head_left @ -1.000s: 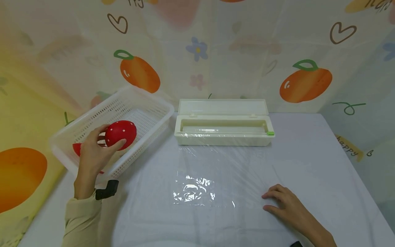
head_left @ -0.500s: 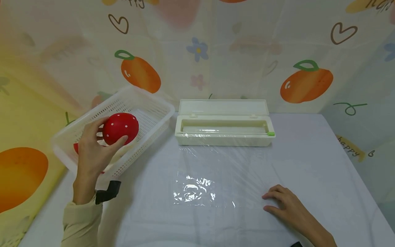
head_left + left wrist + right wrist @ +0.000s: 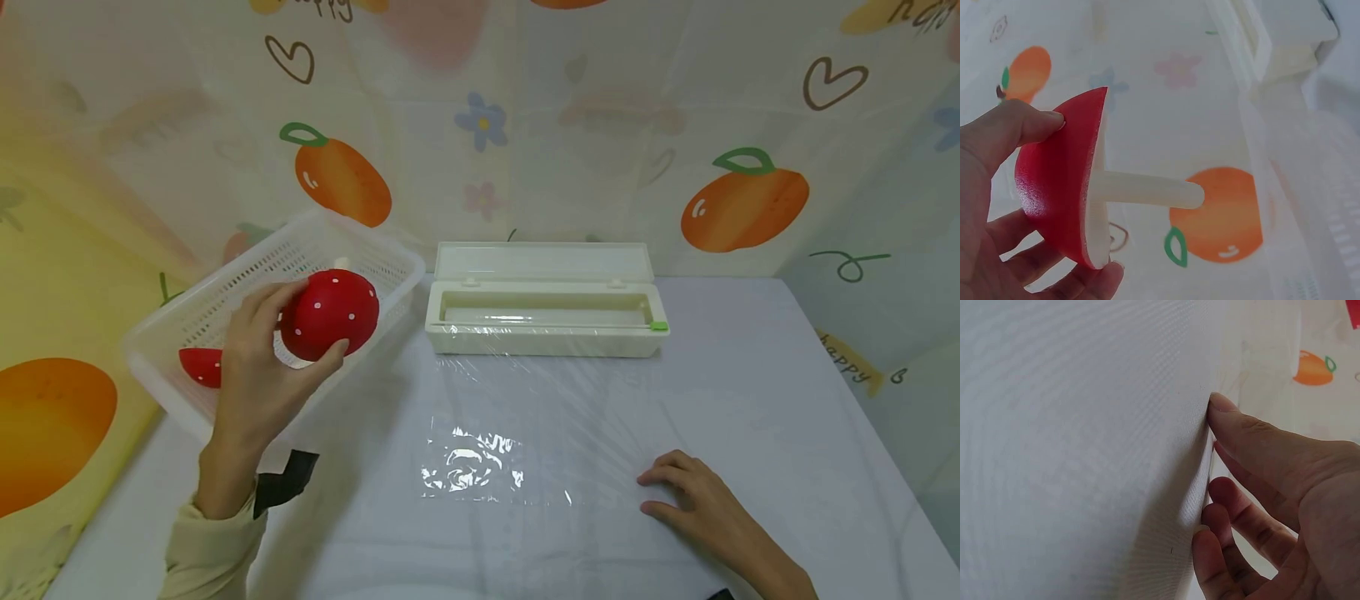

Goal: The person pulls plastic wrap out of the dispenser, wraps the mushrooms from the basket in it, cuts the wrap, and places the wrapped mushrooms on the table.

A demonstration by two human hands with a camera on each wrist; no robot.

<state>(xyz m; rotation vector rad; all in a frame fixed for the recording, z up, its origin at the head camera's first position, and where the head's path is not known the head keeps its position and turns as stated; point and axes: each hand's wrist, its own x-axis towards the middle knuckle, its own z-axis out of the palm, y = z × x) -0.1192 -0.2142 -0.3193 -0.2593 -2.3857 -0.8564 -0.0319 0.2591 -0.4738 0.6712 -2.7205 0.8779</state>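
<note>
My left hand [image 3: 258, 367] grips a toy mushroom [image 3: 332, 315] by its red, white-dotted cap, over the right side of the basket. In the left wrist view the thumb presses one side of the cap [image 3: 1060, 175] and the fingers curl round the other; the pale stem [image 3: 1147, 189] points away from the palm. A sheet of cling film [image 3: 468, 462] stretches over the table from a cream dispenser box [image 3: 543, 343] with its lid up. My right hand [image 3: 705, 504] rests at the sheet's right front corner, fingers loosely bent, fingertips on the white cloth [image 3: 1116, 456].
A white perforated basket [image 3: 303, 242] stands at the back left, with another red, white-dotted piece [image 3: 199, 367] inside. A green slider [image 3: 658, 326] sits at the box's right end. Behind the table hangs a fruit-print curtain [image 3: 585, 183].
My left hand has lifted the mushroom up and to the right within the basket area, so its stem and the other red piece show more. The right hand stays put.
</note>
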